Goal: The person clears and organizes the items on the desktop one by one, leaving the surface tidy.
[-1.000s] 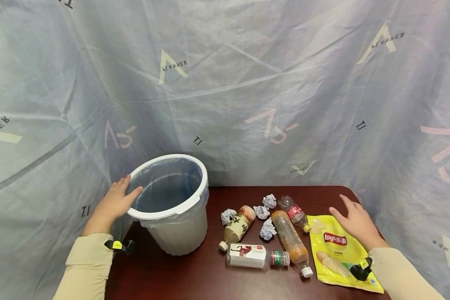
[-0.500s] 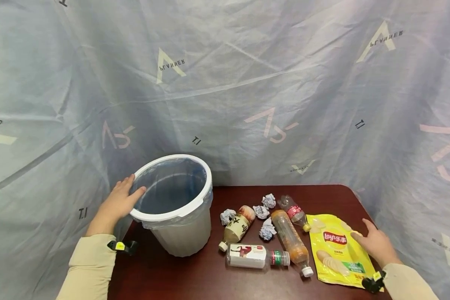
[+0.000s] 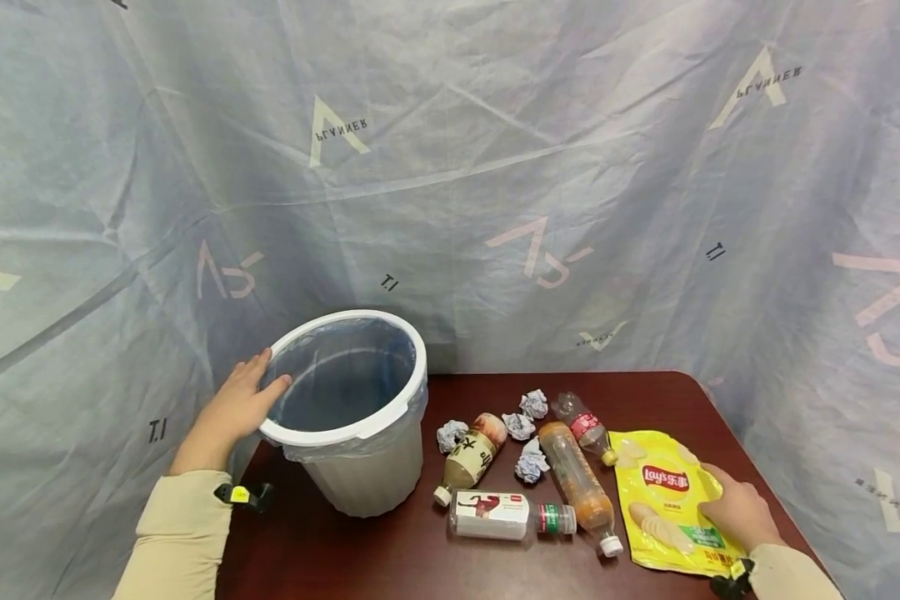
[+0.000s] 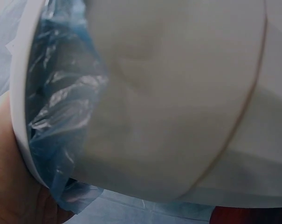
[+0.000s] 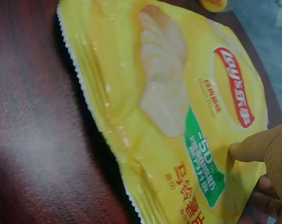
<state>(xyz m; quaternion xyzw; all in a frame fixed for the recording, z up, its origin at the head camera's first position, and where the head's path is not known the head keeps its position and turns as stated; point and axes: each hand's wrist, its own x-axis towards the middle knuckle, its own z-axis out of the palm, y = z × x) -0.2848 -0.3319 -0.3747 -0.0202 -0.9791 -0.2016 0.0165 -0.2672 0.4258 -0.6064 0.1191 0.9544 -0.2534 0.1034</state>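
Observation:
My left hand (image 3: 236, 400) holds the left rim of a white trash can (image 3: 363, 471), its thumb reaching over the edge. A bluish clear liner (image 4: 68, 112) hangs over the can's rim. At the right, my right hand (image 3: 738, 508) pinches the side of a yellow Lay's chip bag (image 3: 663, 508), thumb on the printed front and fingers curled at the edge, partly underneath. The right wrist view shows the bag's near side tilted up from the table, with a dark shadow below.
Between can and bag lie several plastic bottles, among them an orange-stained bottle (image 3: 577, 475), a cola bottle (image 3: 581, 423), a bottle with a cream label (image 3: 471, 458) and a white-labelled bottle (image 3: 490, 514). Several crumpled paper balls (image 3: 531, 462) lie near them. A grey curtain (image 3: 450, 183) surrounds the table (image 3: 390, 567).
My right hand has come down from above the chip bag to its right side and taken hold there. The left hand stays at the can's rim; the can shifted slightly right in view.

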